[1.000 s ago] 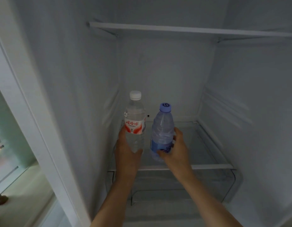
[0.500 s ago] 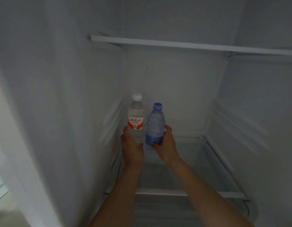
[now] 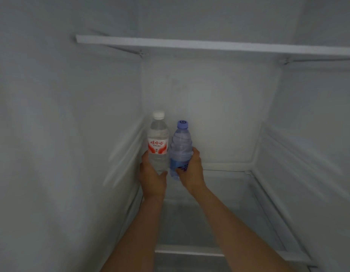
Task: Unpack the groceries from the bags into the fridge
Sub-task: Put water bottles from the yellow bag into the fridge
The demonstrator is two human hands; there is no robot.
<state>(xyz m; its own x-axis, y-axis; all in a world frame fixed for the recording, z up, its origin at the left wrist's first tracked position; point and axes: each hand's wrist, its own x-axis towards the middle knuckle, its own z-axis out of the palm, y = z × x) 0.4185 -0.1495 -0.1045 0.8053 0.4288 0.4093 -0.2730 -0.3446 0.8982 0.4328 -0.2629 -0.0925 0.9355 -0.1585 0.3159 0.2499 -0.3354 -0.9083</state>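
Both arms reach deep into the fridge (image 3: 72, 134), toward its back left corner. The left hand (image 3: 151, 178) grips the lower part of a clear water bottle (image 3: 158, 142) with a white cap and a red-and-white label; the thumb curls round the front of the bottle and the fingers wrap out of sight behind it. The right hand (image 3: 191, 171) grips a blue water bottle (image 3: 180, 146) with a blue cap, fingers curled round its lower half over the dark blue label. The two bottles stand side by side, touching or nearly so, the clear one upright and close to the left wall, the blue one tilted slightly with its cap leaning right. Whether their bases rest on the glass shelf (image 3: 229, 193) below cannot be told, since the hands hide them. A second shelf (image 3: 209, 45) with a white front edge runs across above, well clear of the bottle caps
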